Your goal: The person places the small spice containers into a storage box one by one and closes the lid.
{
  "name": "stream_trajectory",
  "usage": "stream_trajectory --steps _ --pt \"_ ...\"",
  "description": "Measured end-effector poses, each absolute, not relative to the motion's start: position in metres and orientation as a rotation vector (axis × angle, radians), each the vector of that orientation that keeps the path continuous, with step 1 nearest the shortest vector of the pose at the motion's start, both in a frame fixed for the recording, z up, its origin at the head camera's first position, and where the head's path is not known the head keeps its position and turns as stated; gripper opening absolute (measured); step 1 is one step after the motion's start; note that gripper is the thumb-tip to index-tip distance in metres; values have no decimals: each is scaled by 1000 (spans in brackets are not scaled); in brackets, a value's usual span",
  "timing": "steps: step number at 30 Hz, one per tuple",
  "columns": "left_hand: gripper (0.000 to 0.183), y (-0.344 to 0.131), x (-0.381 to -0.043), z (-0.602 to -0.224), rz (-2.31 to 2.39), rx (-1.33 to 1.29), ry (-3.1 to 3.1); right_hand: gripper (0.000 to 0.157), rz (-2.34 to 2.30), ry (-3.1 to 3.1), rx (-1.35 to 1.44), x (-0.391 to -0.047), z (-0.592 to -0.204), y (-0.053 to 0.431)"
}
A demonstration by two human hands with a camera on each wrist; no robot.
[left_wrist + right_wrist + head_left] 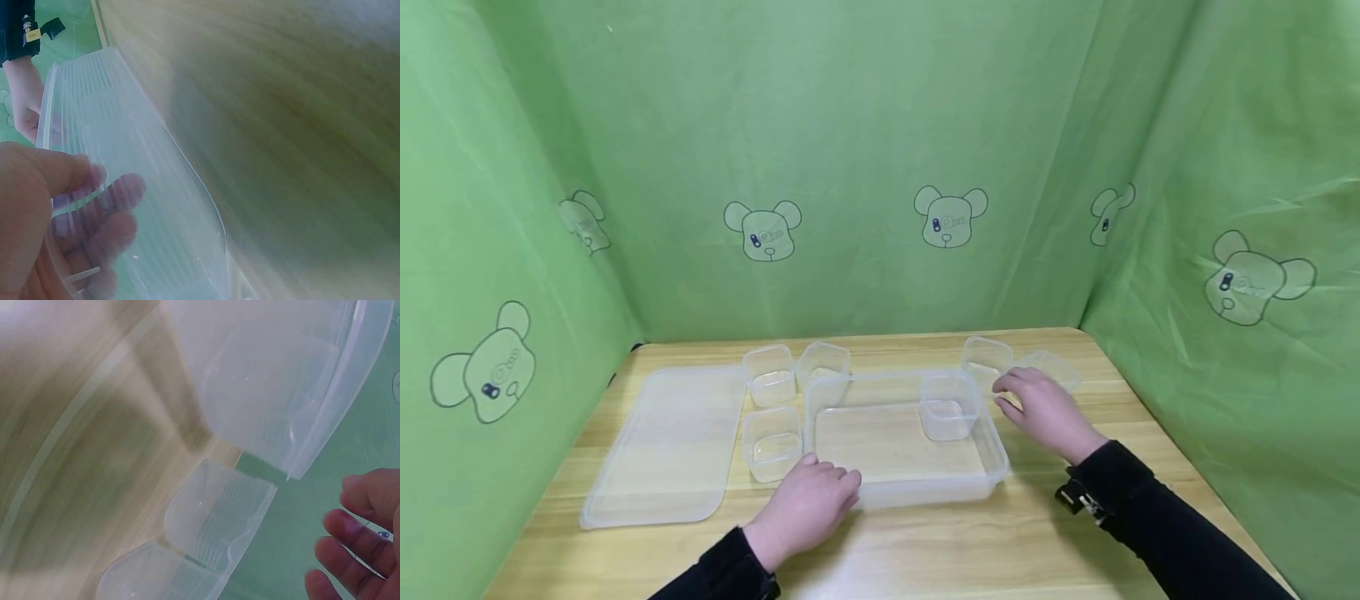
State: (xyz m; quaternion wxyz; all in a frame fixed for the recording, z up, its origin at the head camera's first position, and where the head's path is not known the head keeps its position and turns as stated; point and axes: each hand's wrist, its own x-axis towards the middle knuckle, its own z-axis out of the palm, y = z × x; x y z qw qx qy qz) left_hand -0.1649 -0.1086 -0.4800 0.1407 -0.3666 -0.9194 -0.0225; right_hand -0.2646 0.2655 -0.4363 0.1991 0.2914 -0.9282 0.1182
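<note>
A large clear plastic box (925, 490) sits on the table, with one small clear container (946, 421) inside its right part. My left hand (811, 504) pinches the box's near wall close to the left corner; in the left wrist view the thumb is on one side and the fingers (119, 231) show through the plastic. Beyond the box's right side hovers my right hand (1047, 412), fingers loosely bent with nothing between them. It is close to two small containers, one at the back (987, 358) and one partly hidden behind the hand (1051, 367). In the right wrist view, the fingers (340, 550) are apart from both.
Left of the box stand three small clear containers, one in front (772, 446) and two behind, left (770, 375) and right (823, 362). A flat clear lid (662, 450) lies at the table's left. Green cloth walls (865, 125) enclose the wooden table (962, 558).
</note>
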Motion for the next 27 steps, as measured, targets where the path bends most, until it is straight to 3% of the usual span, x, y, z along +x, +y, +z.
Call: stream_trajectory --steps 27 --pt "20 -110 -165 -480 -53 -1067 -2614 20 286 -2686 580 -284 -455 319"
